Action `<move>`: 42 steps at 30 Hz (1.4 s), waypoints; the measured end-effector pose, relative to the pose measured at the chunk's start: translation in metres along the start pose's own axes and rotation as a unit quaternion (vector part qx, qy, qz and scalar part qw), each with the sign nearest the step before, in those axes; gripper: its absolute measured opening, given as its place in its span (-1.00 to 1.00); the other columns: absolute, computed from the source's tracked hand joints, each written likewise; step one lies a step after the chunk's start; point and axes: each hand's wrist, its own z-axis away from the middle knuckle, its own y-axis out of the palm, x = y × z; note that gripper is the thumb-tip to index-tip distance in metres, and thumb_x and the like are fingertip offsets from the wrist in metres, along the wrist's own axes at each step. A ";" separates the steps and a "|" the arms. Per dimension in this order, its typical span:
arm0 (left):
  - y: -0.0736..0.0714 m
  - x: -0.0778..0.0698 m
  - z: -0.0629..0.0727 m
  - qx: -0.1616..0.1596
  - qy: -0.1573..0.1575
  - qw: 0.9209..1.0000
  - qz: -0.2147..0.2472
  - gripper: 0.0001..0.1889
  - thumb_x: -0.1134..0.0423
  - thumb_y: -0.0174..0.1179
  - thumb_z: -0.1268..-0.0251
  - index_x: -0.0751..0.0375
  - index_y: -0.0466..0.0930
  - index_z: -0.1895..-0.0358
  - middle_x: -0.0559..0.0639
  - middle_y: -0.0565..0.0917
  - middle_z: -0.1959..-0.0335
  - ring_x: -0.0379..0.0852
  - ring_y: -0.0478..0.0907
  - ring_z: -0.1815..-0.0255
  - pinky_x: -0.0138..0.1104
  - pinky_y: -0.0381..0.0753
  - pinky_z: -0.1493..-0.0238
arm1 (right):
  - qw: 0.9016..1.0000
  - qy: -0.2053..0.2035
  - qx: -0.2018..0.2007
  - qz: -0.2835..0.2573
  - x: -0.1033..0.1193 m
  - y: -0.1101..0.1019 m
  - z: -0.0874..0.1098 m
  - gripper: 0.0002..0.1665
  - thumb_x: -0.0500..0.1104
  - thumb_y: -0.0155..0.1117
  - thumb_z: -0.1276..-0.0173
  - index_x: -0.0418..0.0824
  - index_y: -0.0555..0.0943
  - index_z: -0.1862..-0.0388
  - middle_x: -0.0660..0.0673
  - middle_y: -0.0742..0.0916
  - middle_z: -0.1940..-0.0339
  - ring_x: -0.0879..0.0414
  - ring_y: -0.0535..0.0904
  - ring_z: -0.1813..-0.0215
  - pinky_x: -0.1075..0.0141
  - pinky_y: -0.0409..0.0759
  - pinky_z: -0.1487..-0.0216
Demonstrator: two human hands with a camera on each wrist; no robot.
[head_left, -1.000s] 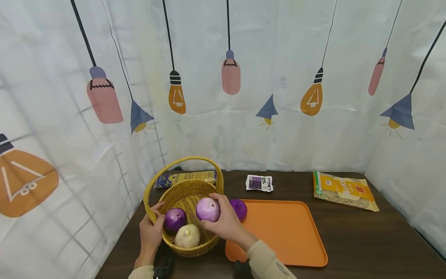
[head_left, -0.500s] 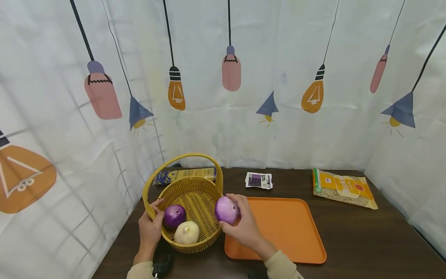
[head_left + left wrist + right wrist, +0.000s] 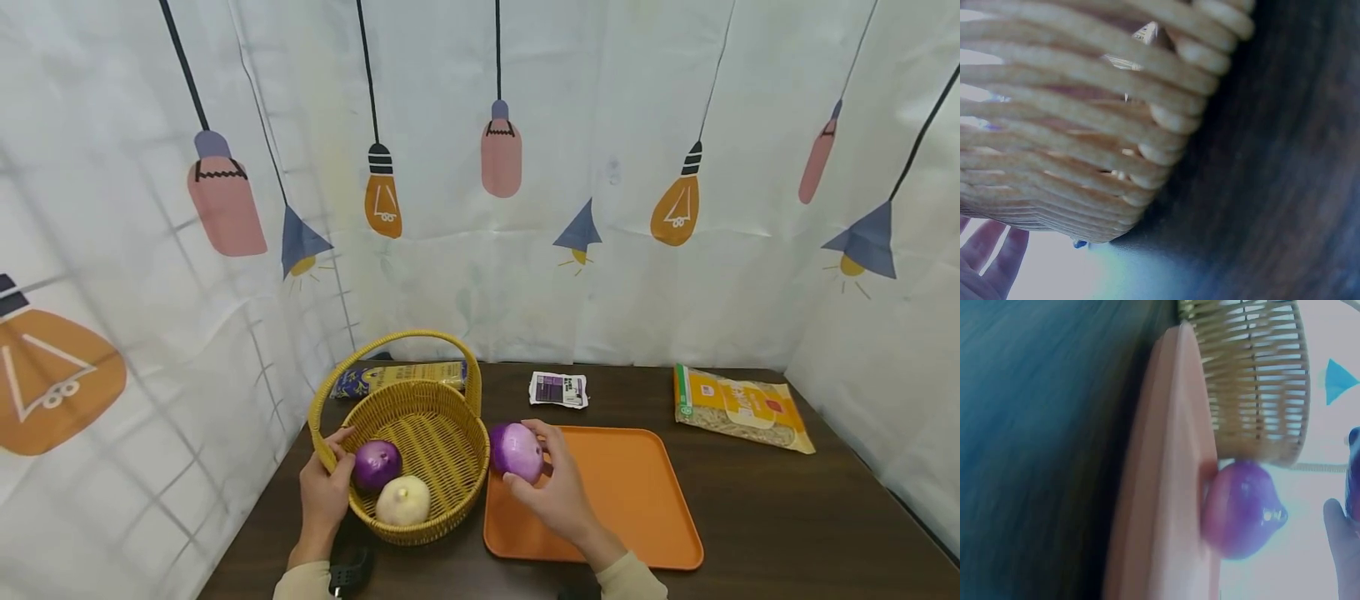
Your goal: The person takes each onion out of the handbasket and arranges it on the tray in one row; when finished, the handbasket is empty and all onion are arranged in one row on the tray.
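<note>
A woven yellow basket (image 3: 450,421) with a hoop handle stands at the table's left and fills the left wrist view (image 3: 1085,125). Inside it lie a dark purple onion (image 3: 377,464) and a pale white onion (image 3: 403,500). My left hand (image 3: 330,475) grips the basket's left rim, thumb over the edge. My right hand (image 3: 543,475) holds a light purple onion (image 3: 517,452) just above the left edge of the orange tray (image 3: 622,500). In the right wrist view another purple onion (image 3: 1241,509) rests on the tray (image 3: 1166,487) beside the basket (image 3: 1260,381).
A yellow noodle packet (image 3: 738,410) lies at the back right. A small white and purple packet (image 3: 557,390) sits behind the tray, and a blue and yellow packet (image 3: 397,379) behind the basket. Printed curtains close in the dark table (image 3: 787,517) on three sides.
My right hand has lifted the light purple onion out of the basket and carried it right to the tray's left edge. My left hand has stayed on the basket rim.
</note>
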 end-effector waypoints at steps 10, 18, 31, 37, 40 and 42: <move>0.001 -0.002 -0.002 -0.001 0.005 1.000 0.001 -0.90 0.62 0.11 -0.18 0.44 0.44 0.43 0.29 0.67 -0.01 0.21 0.53 -0.15 -0.69 0.33 -0.03 | 0.996 0.060 -0.057 -0.025 -0.057 -0.014 0.004 -0.17 -0.38 0.50 -0.04 -0.06 0.38 -0.28 -0.11 0.50 -0.18 -0.02 0.48 -0.02 0.31 0.62 0.13; 0.001 -0.002 -0.002 -0.003 0.005 1.000 0.001 -0.90 0.62 0.11 -0.18 0.44 0.43 0.43 0.30 0.67 -0.01 0.21 0.53 -0.17 -0.70 0.32 -0.03 | 0.990 0.109 -0.082 -0.042 -0.074 -0.031 0.004 -0.20 -0.25 0.53 -0.07 -0.18 0.36 -0.28 -0.17 0.48 -0.17 -0.06 0.48 -0.01 0.33 0.57 0.08; 0.000 -0.001 0.000 -0.004 0.008 1.000 0.003 -0.88 0.63 0.11 -0.17 0.43 0.41 0.44 0.31 0.67 -0.01 0.23 0.52 -0.16 -0.67 0.34 0.02 | 0.988 0.130 -0.056 0.056 -0.092 -0.043 0.005 -0.06 -0.26 0.50 -0.02 -0.19 0.27 -0.38 -0.29 0.29 -0.24 -0.16 0.44 -0.12 0.12 0.50 -0.06; 0.001 0.001 0.000 -0.003 0.009 1.000 -0.013 -0.88 0.60 0.11 -0.18 0.42 0.41 0.45 0.35 0.66 0.01 0.30 0.51 -0.13 -0.66 0.33 0.02 | 0.989 0.140 -0.045 0.026 -0.089 -0.044 0.007 -0.05 -0.27 0.52 -0.07 -0.28 0.25 -0.40 -0.32 0.37 -0.29 -0.18 0.53 -0.12 0.20 0.56 -0.06; 0.001 0.000 0.000 -0.005 0.008 1.000 -0.014 -0.89 0.59 0.11 -0.18 0.41 0.41 0.45 0.34 0.66 0.01 0.29 0.51 -0.13 -0.66 0.32 0.02 | 0.988 0.147 -0.042 0.012 -0.081 -0.044 0.006 -0.05 -0.34 0.51 -0.06 -0.34 0.23 -0.39 -0.38 0.41 -0.28 -0.24 0.55 -0.12 0.13 0.56 -0.09; 0.001 0.000 0.000 -0.004 0.006 1.000 -0.010 -0.89 0.60 0.11 -0.18 0.42 0.41 0.45 0.34 0.66 0.00 0.27 0.51 -0.15 -0.66 0.32 0.00 | 0.988 0.151 -0.042 0.012 -0.079 -0.043 0.005 -0.04 -0.37 0.50 -0.05 -0.36 0.22 -0.40 -0.39 0.41 -0.28 -0.26 0.54 -0.13 0.08 0.55 -0.12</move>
